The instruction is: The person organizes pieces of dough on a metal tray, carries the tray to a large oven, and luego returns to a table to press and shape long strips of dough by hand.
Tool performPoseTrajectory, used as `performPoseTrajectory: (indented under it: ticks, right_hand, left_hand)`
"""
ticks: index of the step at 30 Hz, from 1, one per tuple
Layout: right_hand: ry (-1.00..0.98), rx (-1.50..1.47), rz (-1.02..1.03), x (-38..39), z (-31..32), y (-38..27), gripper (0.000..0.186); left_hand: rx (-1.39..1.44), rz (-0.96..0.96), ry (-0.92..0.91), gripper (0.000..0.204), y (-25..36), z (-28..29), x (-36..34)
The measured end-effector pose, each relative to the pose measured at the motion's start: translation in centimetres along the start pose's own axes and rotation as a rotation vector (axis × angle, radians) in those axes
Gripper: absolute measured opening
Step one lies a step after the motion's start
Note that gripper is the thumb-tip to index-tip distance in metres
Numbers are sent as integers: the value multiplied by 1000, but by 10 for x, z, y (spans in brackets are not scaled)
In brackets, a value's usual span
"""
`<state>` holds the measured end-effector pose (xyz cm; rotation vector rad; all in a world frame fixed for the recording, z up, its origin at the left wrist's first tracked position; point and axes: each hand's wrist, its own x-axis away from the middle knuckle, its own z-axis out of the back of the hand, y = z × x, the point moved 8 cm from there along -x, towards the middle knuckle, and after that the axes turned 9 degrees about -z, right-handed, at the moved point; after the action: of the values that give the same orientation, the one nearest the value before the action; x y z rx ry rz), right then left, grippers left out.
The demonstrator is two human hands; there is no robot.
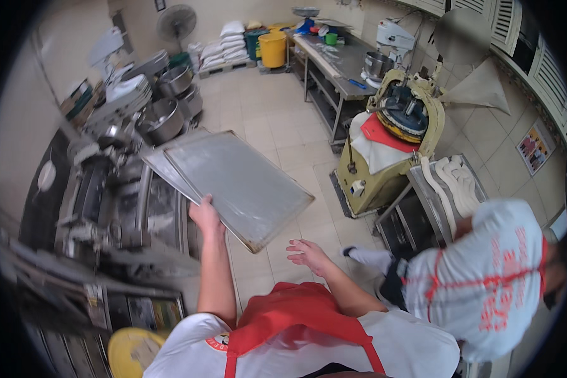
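Holding two flat metal trays with the left hand, closed on the near left edge. Stacked, with the upper tray laid across the lower tray and shifted so that a strip of the lower one shows along the left. Raised over the tiled floor, out in front of the red apron. Probably supported by fingers curled underneath, though hidden from this angle.

Opened wide at the right hand, fingers apart, near the trays' closest corner but not touching it.

Flanked on the right by a co-worker in a white shirt, leaning beside a rack topped with pale dough strips. Set just beyond that, a yellowish-green machine with a red cloth draped on it. Farther back, a long metal tabletop carrying a white mixer at its near right end. Across the room, stacked white sacks next to a yellow bucket. Over on the left, metal mixing bowls behind a roller machine.
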<state>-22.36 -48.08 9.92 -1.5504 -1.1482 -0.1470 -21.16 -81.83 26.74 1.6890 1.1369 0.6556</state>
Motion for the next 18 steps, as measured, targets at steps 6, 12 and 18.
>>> performPoseTrajectory:
  ticks: [6,12,18]
  right_hand:
    - [-127,-575,404,-114,22,-206,68]
    - [-152,-565,585,-256,38,-404,49]
    - [-145,-627,528,-383,49,-564,45]
  left_hand:
    - [193,229,-116,36,-124,-149,-117]
    - [188,268,-227,46,-196,-276,-278]
    - [316,300,-478,56,-224,-404,-430]
